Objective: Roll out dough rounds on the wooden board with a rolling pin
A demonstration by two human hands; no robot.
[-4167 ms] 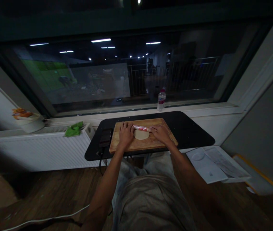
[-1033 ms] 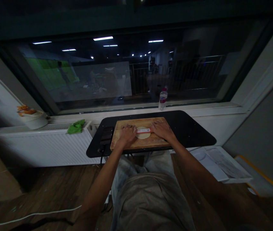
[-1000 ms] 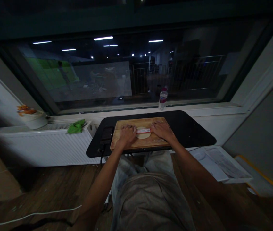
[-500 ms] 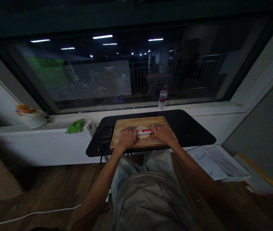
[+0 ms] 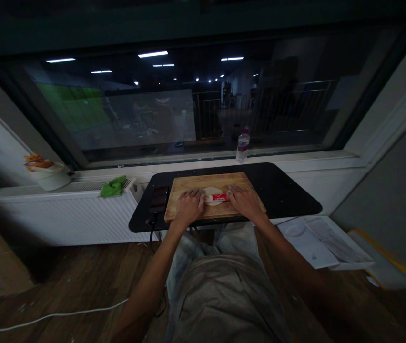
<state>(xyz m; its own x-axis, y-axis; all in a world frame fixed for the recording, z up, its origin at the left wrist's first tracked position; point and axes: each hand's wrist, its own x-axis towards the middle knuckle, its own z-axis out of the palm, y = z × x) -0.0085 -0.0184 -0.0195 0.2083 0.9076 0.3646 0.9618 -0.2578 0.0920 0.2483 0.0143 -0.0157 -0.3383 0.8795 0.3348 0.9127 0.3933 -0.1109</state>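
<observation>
At nine and three o'clock on the roller (image 5: 216,197), my left hand (image 5: 190,205) and right hand (image 5: 243,201) cover its ends, fingers loosely curled, grip hidden; it crosses the dough (image 5: 209,190), so I'd press evenly.

A black, round-cornered desk (image 5: 289,197) carries a wooden cutting board (image 5: 212,180), lying flat — and, just left of it, a dark rectangular device (image 5: 159,199) near a black cable (image 5: 151,234)

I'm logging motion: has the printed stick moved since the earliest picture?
Yes: the printed stick has moved away from the far edge of the wooden board, toward its near edge.
</observation>
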